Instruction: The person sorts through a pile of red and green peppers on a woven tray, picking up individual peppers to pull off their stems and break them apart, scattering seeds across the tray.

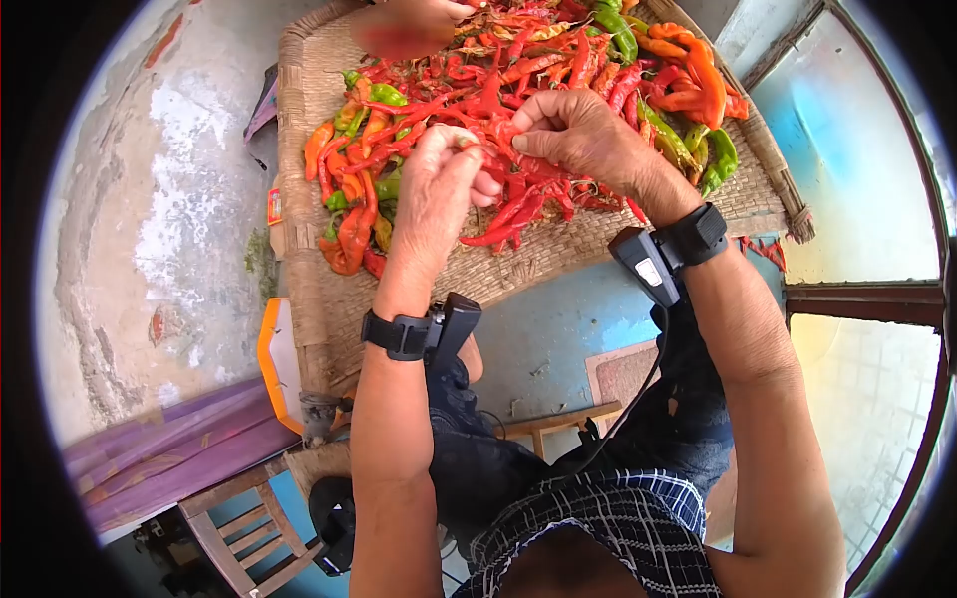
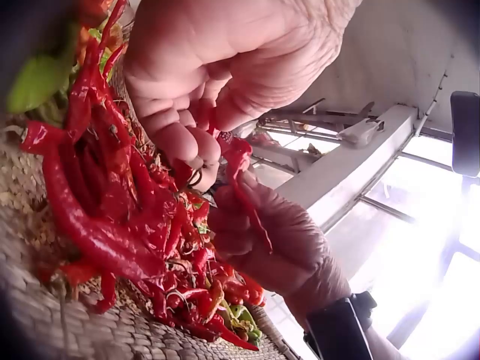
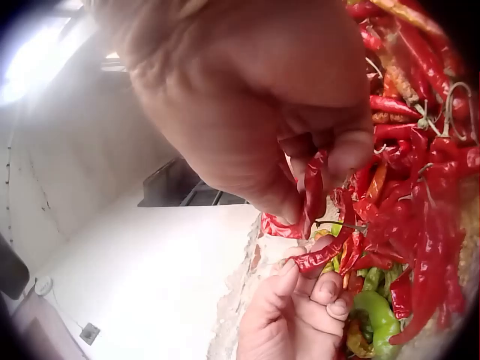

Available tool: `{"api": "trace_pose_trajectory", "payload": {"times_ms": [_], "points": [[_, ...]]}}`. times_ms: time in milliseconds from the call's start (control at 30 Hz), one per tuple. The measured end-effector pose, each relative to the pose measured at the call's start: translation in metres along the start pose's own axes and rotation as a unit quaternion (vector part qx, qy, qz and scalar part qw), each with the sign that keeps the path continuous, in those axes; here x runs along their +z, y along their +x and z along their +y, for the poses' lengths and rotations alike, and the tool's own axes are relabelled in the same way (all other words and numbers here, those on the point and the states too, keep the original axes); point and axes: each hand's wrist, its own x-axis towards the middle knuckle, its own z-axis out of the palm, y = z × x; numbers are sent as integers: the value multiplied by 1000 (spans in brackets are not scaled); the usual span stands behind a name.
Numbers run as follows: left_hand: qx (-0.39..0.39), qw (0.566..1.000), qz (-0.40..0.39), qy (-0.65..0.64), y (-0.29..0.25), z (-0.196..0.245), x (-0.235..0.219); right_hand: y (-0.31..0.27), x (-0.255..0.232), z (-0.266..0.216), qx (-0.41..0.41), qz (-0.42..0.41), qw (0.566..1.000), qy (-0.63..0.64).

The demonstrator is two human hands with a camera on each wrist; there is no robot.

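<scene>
Woven matting (image 1: 538, 261) lies between a peeling wall (image 1: 189, 159) and a bright window (image 1: 857, 199), bearing a heap of red peppers (image 1: 518, 204) with orange peppers (image 1: 349, 239) and green peppers (image 1: 720, 164) towards its sides. Above the near part of the heap the two hands work close together – the left hand (image 1: 434, 189) pinches a slim red pepper (image 3: 319, 259) between thumb and fingers, while the right hand (image 1: 578, 140), its fingers curled, grips a wrinkled red pepper (image 3: 313, 195) just beside it
</scene>
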Motion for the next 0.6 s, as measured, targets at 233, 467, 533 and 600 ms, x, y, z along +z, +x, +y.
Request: {"api": "trace_pose_trajectory", "payload": {"times_ms": [233,467,533,600], "points": [[27,1000,-1,17,1,-4,-1,6,14,4,-25,-21,998,-50],[16,997,67,44,4,-10,-18,5,-1,-16,15,-12,987,-157],[7,996,70,52,4,-12,-20,14,-10,-7,-34,65,994,-85],[10,999,47,23,3,-12,-19,23,-17,-2,-137,199,970,-28]]}}
